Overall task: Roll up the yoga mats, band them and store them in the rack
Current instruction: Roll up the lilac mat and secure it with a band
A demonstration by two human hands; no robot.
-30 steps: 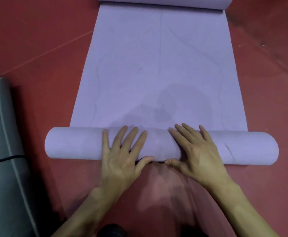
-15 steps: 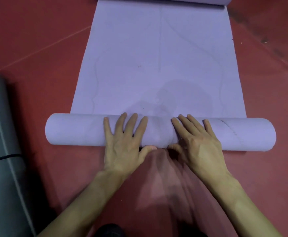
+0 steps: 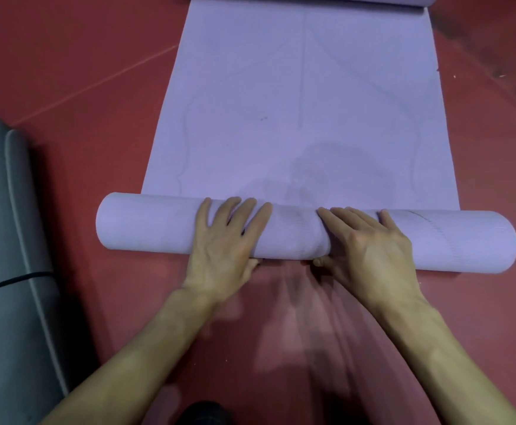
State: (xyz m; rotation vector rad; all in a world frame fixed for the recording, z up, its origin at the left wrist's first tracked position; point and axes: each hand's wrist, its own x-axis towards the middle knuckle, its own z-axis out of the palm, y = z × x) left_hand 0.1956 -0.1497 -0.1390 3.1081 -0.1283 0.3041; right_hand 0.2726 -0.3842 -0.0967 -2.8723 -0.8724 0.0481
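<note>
A red floor (image 3: 66,72) fills the frame. On it, running from the middle up to the top edge, lies a lilac mat (image 3: 312,102), flat over most of its length, with faint line markings and a curled far end at the upper right. Its near end is wound into a roll (image 3: 152,223) that lies across the middle of the frame and sticks out past the flat part on both sides. Along the left edge lies a grey mat (image 3: 2,302), rolled as far as the crop shows, well apart from the lilac one. Both forearms reach in from the bottom. The left hand (image 3: 226,243) lies palm down on the middle of the roll, its fingers (image 3: 235,210) straight and spread over the top. The right hand (image 3: 370,250) rests just beside it, fingers flat, close together and angled to the upper left. Each thumb is tucked at the roll's near underside and mostly hidden, so whether it hooks under cannot be told. A thin black band (image 3: 11,282) crosses the grey mat. A dark shape (image 3: 203,414) sits at the bottom edge, too cropped to name.
</note>
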